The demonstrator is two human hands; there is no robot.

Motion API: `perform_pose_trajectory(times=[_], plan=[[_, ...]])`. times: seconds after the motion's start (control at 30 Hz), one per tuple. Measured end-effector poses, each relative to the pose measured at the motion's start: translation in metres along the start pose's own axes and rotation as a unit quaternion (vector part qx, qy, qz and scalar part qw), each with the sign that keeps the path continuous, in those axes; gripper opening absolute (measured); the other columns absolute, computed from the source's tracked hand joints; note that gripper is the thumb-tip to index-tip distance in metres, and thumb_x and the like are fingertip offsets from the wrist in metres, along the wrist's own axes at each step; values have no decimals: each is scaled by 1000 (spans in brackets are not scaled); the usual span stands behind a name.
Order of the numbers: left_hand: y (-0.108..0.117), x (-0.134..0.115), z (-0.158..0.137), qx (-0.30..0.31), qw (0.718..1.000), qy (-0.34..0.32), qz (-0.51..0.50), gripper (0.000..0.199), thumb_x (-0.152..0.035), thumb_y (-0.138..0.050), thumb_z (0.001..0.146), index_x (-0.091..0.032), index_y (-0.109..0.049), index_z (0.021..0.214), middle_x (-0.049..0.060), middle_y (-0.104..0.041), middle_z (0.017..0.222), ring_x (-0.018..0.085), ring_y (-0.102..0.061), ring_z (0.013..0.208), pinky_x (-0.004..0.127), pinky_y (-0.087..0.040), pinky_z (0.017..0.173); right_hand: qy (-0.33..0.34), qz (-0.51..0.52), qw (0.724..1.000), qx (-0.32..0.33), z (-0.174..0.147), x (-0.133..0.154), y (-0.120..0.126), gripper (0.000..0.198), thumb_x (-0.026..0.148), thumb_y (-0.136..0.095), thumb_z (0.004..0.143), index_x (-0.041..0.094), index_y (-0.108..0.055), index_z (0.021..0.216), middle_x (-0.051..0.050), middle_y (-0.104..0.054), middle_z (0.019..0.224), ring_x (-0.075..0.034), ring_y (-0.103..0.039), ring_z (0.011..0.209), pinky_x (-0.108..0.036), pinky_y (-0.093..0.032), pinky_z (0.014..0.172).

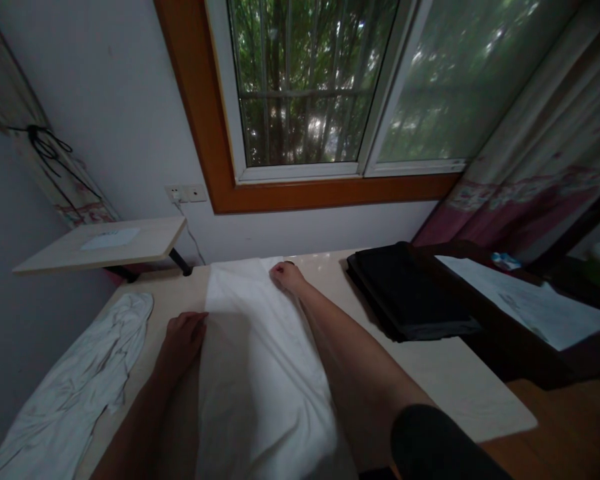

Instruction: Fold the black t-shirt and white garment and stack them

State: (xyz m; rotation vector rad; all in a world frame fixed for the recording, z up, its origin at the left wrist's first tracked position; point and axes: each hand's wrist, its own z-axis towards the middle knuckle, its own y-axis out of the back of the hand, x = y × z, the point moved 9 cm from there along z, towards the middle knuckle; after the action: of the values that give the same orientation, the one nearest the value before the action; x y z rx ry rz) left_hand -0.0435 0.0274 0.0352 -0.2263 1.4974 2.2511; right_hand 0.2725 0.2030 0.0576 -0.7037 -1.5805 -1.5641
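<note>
A long white cloth [260, 360] lies lengthwise on the pale table in front of me, narrow at the far end and creased along its near right part. At its far right corner, my right hand [289, 277] is closed, thumb and fingers pinching the edge. My left hand [184, 337] is at the cloth's left edge, fingers bent and pressed together at the fabric. What kind of garment or linen the cloth is, I cannot tell.
Crumpled white fabric [87, 373] lies on the table's left side. Behind it stands a small raised shelf [155, 240] with a paper on it. A stack of folded black clothes [405, 290] sits at right. A dark bench with a white sheet [525, 303] stands beyond. A window is ahead.
</note>
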Motion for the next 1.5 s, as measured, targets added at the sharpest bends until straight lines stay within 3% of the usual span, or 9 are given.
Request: perform_pose_trajectory(times=[0.2, 0.43, 0.7, 1.0, 1.13, 1.27, 1.4, 1.5], plan=[[2, -4, -1, 1, 1000, 3, 6, 35, -38, -47, 98, -26, -68, 123, 9, -66, 120, 29, -59, 114, 52, -43, 107, -24, 25, 999, 22, 12, 6, -24, 18, 21, -67, 85, 19, -73, 102, 2, -69, 70, -12, -60, 65, -22, -48, 68], [4, -7, -1, -2, 1000, -3, 14, 36, -37, -48, 99, -24, -68, 125, 11, -66, 121, 29, -60, 113, 52, -45, 107, -23, 34, 998, 39, 17, 5, -31, 16, 19, -70, 80, 19, -78, 93, 2, -69, 67, -11, -57, 63, -21, -44, 66], [-3, -31, -5, 33, 994, -101, 41, 42, -37, -48, 100, -28, -64, 138, 7, -57, 151, 31, -45, 143, 56, -36, 120, -14, 54, 998, -15, 24, 8, -6, 33, 21, -57, 82, 19, -80, 106, 0, -73, 78, -13, -57, 66, -22, -43, 64], [-14, -36, -9, 81, 989, -107, 64, 45, -41, -50, 101, -34, -59, 144, 2, -55, 154, 30, -42, 145, 54, -37, 120, -30, 33, 998, -47, 23, -27, 26, 40, 24, -52, 82, 14, -75, 113, -2, -72, 80, -13, -56, 61, -23, -44, 61], [-12, -37, -9, 75, 990, -107, 55, 43, -41, -52, 100, -34, -62, 142, 3, -59, 150, 29, -45, 141, 53, -37, 120, -35, -10, 999, -9, 17, -43, 24, 34, 16, -60, 77, 15, -75, 108, 0, -72, 77, -12, -57, 58, -21, -44, 59], [-9, -39, -9, 74, 993, -90, 12, 43, -41, -54, 97, -31, -65, 138, 7, -65, 139, 28, -54, 129, 52, -42, 114, -8, -63, 998, -1, 10, -43, 32, 38, 14, -64, 81, 18, -71, 118, -1, -73, 86, -13, -63, 68, -22, -47, 66], [-13, -41, -10, 90, 994, 8, -67, 55, -43, -57, 93, -23, -58, 143, 11, -71, 115, 27, -65, 105, 47, -52, 98, 32, -122, 992, -9, -9, -38, 43, 35, 18, -66, 86, 19, -71, 121, -6, -72, 101, -17, -66, 88, -25, -48, 85], [-24, -48, -14, 141, 980, 71, -120, 70, -41, -59, 89, -21, -42, 155, 4, -69, 91, 22, -66, 79, 37, -53, 77, 42, -167, 985, -26, -32, -42, 50, 38, 27, -69, 90, 18, -69, 127, -12, -67, 115, -21, -64, 101, -29, -44, 97]])
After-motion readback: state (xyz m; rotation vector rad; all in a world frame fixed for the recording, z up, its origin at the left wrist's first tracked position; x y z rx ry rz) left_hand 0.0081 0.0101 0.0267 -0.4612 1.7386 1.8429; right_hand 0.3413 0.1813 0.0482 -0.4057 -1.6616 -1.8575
